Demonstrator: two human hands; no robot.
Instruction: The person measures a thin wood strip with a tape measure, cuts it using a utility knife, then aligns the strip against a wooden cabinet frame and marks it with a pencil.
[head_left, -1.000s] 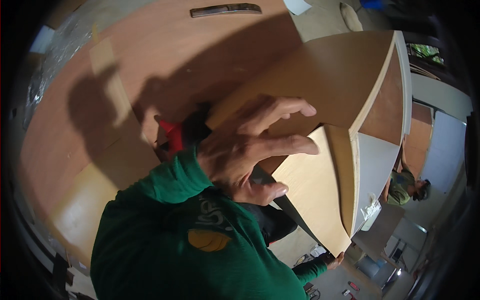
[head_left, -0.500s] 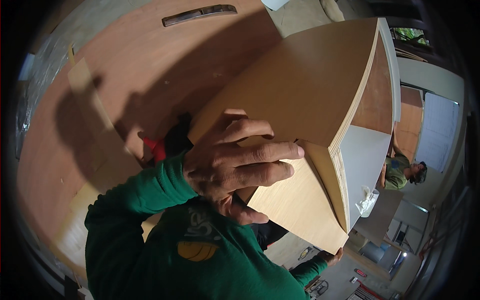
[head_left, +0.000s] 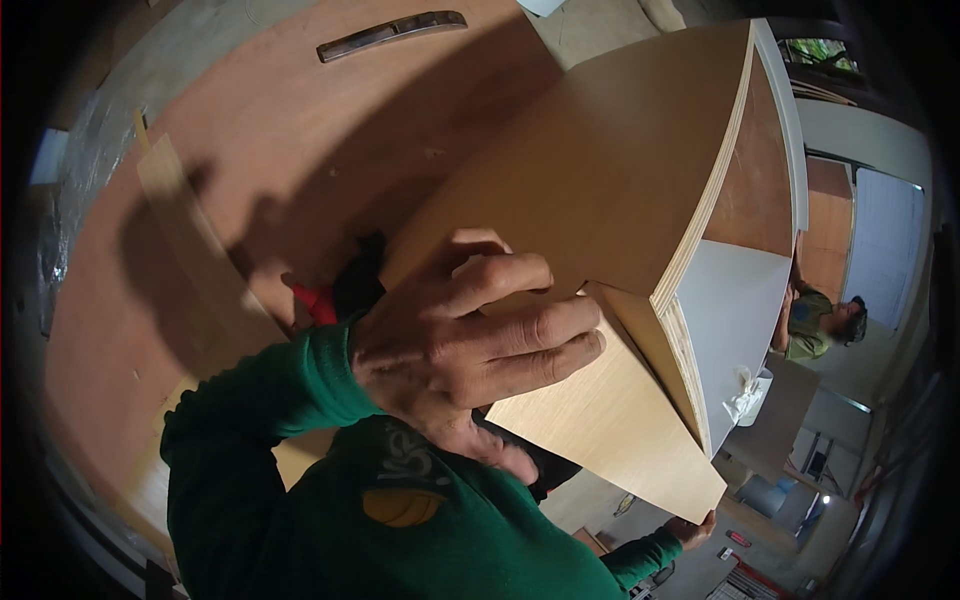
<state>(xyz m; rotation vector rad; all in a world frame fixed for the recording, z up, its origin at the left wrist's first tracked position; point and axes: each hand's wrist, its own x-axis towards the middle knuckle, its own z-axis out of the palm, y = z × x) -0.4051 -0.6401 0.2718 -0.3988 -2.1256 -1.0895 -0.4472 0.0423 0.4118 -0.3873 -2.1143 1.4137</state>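
A pale wood-faced panel (head_left: pixel 610 425) lies tilted against the edge of a large plywood cabinet box (head_left: pixel 600 150), whose layered edges and white inner face show. Across the panel's upper end is my left hand (head_left: pixel 470 340), fingers bent over its face and thumb down by its near edge; the fingertips come close to the box's corner. My right hand (head_left: pixel 692 532) grips the panel's far lower corner from below, much of it hidden behind the panel. Between panel and box edge runs a narrow dark gap.
A reddish plywood sheet (head_left: pixel 240 130) spreads on the left, with a long dark tool (head_left: pixel 392 36) and a wood strip (head_left: pixel 185 205) on it. A red and black object (head_left: pixel 318 303) is partly behind my left wrist. Another person (head_left: pixel 815 325) stands beyond the box, near a whiteboard (head_left: pixel 885 245).
The panel's far corner and my right hand have shifted slightly right and down. My left fingers have drawn closer together, and its thumb has moved a little lower. The view has shifted slightly.
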